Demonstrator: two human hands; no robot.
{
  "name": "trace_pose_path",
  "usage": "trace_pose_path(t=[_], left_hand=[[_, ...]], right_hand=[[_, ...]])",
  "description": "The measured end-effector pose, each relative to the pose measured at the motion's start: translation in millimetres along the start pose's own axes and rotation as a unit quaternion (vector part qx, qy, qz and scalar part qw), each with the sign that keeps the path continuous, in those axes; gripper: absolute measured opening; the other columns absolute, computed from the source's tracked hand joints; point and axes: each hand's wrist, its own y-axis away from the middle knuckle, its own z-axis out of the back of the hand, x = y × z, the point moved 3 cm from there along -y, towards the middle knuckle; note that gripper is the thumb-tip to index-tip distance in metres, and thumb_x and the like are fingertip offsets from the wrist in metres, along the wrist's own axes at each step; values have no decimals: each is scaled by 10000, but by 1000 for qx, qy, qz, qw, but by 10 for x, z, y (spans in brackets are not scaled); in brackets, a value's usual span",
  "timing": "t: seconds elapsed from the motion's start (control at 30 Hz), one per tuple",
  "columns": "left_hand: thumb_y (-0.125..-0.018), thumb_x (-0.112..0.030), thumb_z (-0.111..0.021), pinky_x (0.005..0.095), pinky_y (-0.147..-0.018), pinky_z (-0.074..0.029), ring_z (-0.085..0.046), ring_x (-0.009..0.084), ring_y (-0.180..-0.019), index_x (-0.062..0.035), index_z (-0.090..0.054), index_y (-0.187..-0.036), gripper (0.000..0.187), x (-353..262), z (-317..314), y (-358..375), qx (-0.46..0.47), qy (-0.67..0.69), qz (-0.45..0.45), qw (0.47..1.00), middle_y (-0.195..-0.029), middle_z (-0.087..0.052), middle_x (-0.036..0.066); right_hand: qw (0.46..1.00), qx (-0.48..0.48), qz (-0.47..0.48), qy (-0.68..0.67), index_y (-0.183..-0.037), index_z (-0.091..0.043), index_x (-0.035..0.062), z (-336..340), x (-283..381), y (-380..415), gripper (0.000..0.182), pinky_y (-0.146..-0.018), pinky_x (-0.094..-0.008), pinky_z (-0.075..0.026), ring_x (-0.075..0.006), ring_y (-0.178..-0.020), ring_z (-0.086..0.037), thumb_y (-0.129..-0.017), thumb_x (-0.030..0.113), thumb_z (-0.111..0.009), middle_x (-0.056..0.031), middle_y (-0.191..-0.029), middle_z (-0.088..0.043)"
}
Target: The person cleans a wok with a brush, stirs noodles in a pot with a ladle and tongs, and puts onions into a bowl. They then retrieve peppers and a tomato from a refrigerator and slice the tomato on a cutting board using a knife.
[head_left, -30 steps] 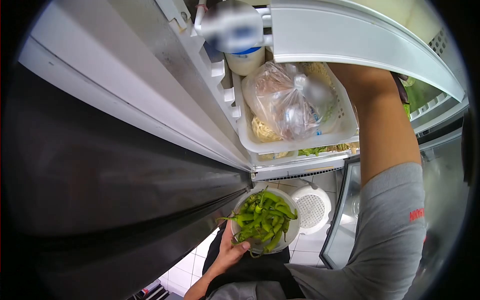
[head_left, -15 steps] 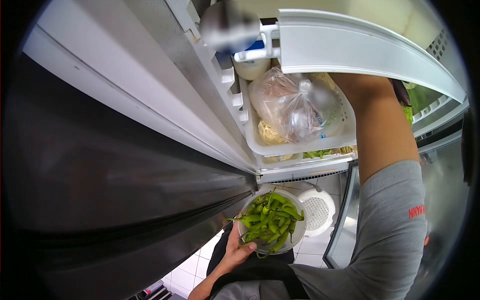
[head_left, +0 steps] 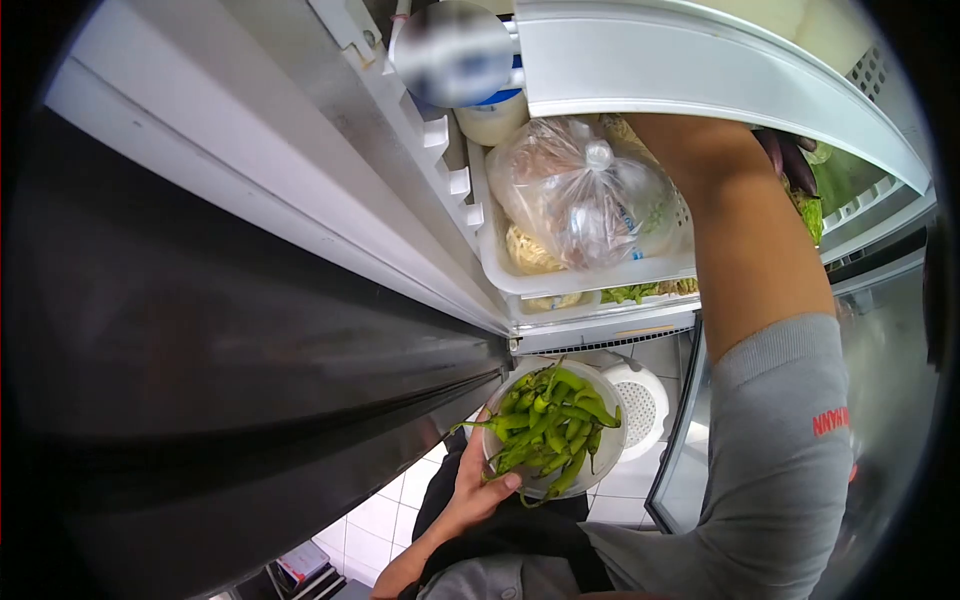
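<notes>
My left hand (head_left: 480,490) holds the rim of a round clear container (head_left: 612,455) at the bottom centre, its thumb over the edge. Green peppers (head_left: 550,425) are heaped in it. My right forearm reaches up into the refrigerator under a white shelf front, and that hand is hidden behind it. Beside the forearm, a knotted clear plastic bag (head_left: 585,195) lies in a white bin (head_left: 600,280), with a bag of pale shredded food (head_left: 530,250) partly under it. Dark purple eggplants (head_left: 790,160) show to the right of the arm.
A white tub with a blue lid (head_left: 492,120) stands at the upper left of the bin. The dark door (head_left: 250,370) fills the left side. A white perforated round stool (head_left: 640,405) stands on the tiled floor, and an open glass door (head_left: 690,460) is at its right.
The view has shifted a little, and the shelf front and bin appear farther up and left. The pepper container sits slightly higher and to the right, still in my left hand.
</notes>
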Motion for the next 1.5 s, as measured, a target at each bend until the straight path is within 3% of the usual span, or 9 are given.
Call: trace_pose_path(t=[0.43, 0.57, 0.7, 0.8, 0.87, 0.97, 1.2, 1.33, 1.5], left_hand=[[-863, -283, -782, 401, -1216, -250, -333, 269, -1476, 26, -66, -1631, 1095, -261, -230, -69, 46, -18, -12, 999, -1608, -317, 169], [-871, -330, -780, 407, -1201, -280, -352, 263, -1460, 40, -112, -1618, 1068, -641, -549, -146, 60, -3, -10, 998, -1581, -347, 169], [-905, -304, -756, 417, -1192, -305, -401, 272, -1432, 37, -143, -1613, 997, -962, -996, -374, 38, 10, -99, 994, -1559, -385, 167], [-941, -321, -723, 407, -1152, -375, -455, 259, -1393, 35, -177, -1603, 929, -1144, -1330, -705, 47, 39, -147, 987, -1526, -428, 169], [-971, -354, -695, 396, -1104, -441, -496, 250, -1360, 36, -201, -1593, 885, -1198, -1498, -860, 29, 18, -173, 984, -1497, -461, 172], [-997, -420, -660, 395, -1033, -509, -532, 248, -1323, 38, -202, -1590, 878, -1313, -1662, -1160, 93, 1, -120, 988, -1451, -498, 189], [-1084, -350, -508, 460, -1048, -517, -587, 289, -1269, -19, -383, -1518, 560, -1277, -1757, -1314, 71, 35, -204, 976, -1400, -563, 151], [-995, 27, -633, 331, -1025, -513, -593, 175, -1226, -20, -453, -1495, 534, -870, -1288, -636, 214, -90, -102, 967, -1336, -588, 101], [-1009, -25, -633, 314, -1029, -500, -642, 182, -1190, -8, -539, -1432, 433, -378, -342, 194, 170, -178, 128, 961, -1279, -669, 118]], right_hand=[[996, -30, -17, -83, -1182, -679, -5, 73, -126, -3, 349, -837, -328, -559, -221, -911, -698, -969, 271, -683, -138, -1064, -716], [949, -91, -13, -301, -1176, -679, -7, 396, -141, 190, 352, -833, -329, -560, -221, -909, -698, -966, 275, -687, -138, -1060, -715], [805, -90, 20, -587, -1170, -679, -9, 796, -202, 1152, 355, -829, -329, -562, -221, -908, -697, -962, 279, -691, -138, -1055, -714], [805, -70, 37, -587, -1111, -693, -45, 1327, 279, 2818, 436, -791, -276, -511, -190, -923, -678, -864, 309, -757, -117, -1013, -697], [874, -37, 169, -454, -1125, -678, -36, 1475, 510, 3406, 478, -845, -274, -494, -185, -951, -662, -788, 268, -828, -92, -1062, -669], [935, -109, 27, -337, -1080, -665, -23, 1568, 832, 3580, 438, -873, -281, -486, -165, -934, -640, -746, 183, -860, -65, -1041, -645], [946, -229, 22, -228, -957, -646, 9, 1658, 716, 2842, 209, -718, -223, -475, -88, -785, -587, -842, 92, -800, -4, -857, -646], [935, -232, 36, -266, -1191, -628, -7, 1619, 1080, 2371, 334, -879, -352, -502, -266, -996, -630, -913, 151, -727, -131, -1128, -673], [984, -167, 52, 8, -1234, -647, -11, 1115, 707, 1307, 403, -922, -414, -522, -329, -1059, -659, -879, 156, -740, -181, -1220, -682]])
